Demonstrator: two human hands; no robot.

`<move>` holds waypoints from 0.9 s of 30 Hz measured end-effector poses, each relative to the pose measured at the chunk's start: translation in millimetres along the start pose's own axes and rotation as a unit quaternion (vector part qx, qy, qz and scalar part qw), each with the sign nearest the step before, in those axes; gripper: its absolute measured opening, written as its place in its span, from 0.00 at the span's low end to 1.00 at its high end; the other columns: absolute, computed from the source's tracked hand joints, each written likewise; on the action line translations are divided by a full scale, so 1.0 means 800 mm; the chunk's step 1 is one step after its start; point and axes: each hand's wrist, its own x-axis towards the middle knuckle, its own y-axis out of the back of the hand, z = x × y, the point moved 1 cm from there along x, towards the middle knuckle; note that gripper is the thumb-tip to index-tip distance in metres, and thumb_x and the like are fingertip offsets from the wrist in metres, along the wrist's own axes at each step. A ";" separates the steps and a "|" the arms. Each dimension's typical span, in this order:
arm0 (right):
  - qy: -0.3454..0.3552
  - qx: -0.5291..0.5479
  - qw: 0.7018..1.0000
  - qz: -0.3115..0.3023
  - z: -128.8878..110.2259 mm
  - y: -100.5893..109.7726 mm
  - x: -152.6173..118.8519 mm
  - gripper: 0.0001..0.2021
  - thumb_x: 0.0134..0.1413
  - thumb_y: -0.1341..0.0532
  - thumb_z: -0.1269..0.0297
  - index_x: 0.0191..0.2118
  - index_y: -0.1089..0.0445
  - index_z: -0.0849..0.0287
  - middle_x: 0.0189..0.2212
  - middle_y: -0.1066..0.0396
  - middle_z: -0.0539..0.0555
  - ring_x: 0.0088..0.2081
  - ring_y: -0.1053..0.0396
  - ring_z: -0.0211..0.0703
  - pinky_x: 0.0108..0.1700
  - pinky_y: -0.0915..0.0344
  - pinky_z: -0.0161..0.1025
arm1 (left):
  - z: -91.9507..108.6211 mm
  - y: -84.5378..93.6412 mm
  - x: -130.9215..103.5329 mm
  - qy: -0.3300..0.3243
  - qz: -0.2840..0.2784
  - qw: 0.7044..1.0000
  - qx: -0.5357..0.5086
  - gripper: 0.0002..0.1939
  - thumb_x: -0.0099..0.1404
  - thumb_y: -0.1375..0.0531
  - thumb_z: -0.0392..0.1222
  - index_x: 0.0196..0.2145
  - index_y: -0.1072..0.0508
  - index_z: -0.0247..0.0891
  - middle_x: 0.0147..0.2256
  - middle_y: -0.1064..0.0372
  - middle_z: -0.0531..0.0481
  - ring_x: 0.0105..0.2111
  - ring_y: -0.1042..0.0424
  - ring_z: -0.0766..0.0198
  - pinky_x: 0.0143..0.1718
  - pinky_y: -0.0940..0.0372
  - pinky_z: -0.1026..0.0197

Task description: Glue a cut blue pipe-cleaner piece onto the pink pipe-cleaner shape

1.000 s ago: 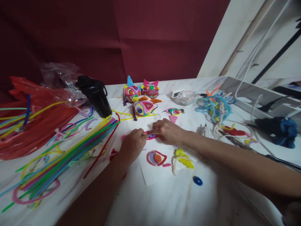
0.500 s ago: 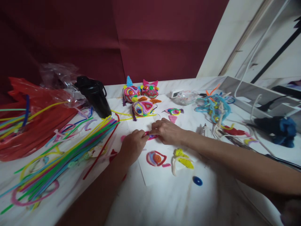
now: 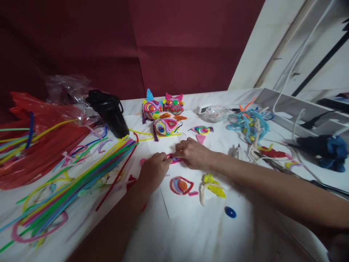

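My left hand (image 3: pixel 154 171) and my right hand (image 3: pixel 193 153) meet over a white sheet (image 3: pixel 185 203) and pinch a small pink and purple pipe-cleaner piece (image 3: pixel 174 159) between their fingertips. Just in front of them on the sheet lie a red-rimmed coiled eye shape (image 3: pixel 180 185) and a yellow and white fuzzy piece (image 3: pixel 211 187). A blue ring (image 3: pixel 230 212) rests nearer me. Behind the hands stand three colourful pipe-cleaner faces (image 3: pixel 164 112).
A long bundle of coloured pipe cleaners (image 3: pixel 81 178) lies at left beside a red plastic bag (image 3: pixel 40 142) and a black jug (image 3: pixel 109 111). A tangle of blue pipe cleaners (image 3: pixel 249 125), a glue gun (image 3: pixel 241 152) and cables sit at right.
None beyond a slight drift of the view; both hands stay pinched on the small piece.
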 end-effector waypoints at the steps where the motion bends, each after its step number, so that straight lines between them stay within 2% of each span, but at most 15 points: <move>1: 0.000 0.000 1.000 0.000 0.000 0.000 0.000 0.18 0.59 0.40 0.73 0.53 0.24 0.55 0.44 0.25 0.59 0.48 0.30 0.52 0.45 0.46 0.46 | 0.000 0.000 0.000 0.001 -0.002 1.000 -0.004 0.12 0.70 0.44 0.29 0.32 0.23 0.38 0.33 0.28 0.49 0.35 0.31 0.63 0.33 0.40 0.63; 9: 0.002 0.003 1.000 -0.007 -0.001 0.004 0.003 0.18 0.58 0.39 0.73 0.52 0.23 0.54 0.44 0.25 0.58 0.49 0.30 0.53 0.46 0.45 0.46 | 0.002 0.002 0.000 0.025 -0.033 0.999 -0.008 0.12 0.70 0.45 0.30 0.34 0.22 0.37 0.35 0.27 0.48 0.36 0.30 0.63 0.33 0.41 0.62; 15: 0.002 0.007 1.000 -0.014 0.000 0.002 0.004 0.19 0.58 0.39 0.74 0.53 0.24 0.54 0.44 0.25 0.59 0.50 0.30 0.54 0.47 0.44 0.47 | 0.000 0.004 -0.002 0.028 -0.015 0.999 -0.032 0.11 0.71 0.44 0.33 0.36 0.22 0.39 0.37 0.27 0.49 0.38 0.30 0.63 0.35 0.41 0.63; 19: 0.004 0.017 1.000 -0.012 0.001 0.004 0.004 0.18 0.57 0.39 0.74 0.52 0.23 0.55 0.43 0.24 0.59 0.50 0.30 0.55 0.47 0.43 0.47 | 0.001 0.004 0.000 0.020 -0.025 0.999 -0.014 0.12 0.70 0.44 0.31 0.34 0.22 0.38 0.35 0.27 0.48 0.37 0.31 0.63 0.34 0.42 0.62; 27: 0.014 0.049 0.999 0.002 0.002 0.004 -0.001 0.17 0.56 0.39 0.76 0.49 0.22 0.55 0.43 0.24 0.58 0.49 0.29 0.51 0.48 0.41 0.44 | 0.002 0.004 0.001 0.013 -0.023 1.000 -0.008 0.12 0.70 0.43 0.30 0.32 0.23 0.37 0.35 0.28 0.48 0.37 0.31 0.63 0.33 0.43 0.62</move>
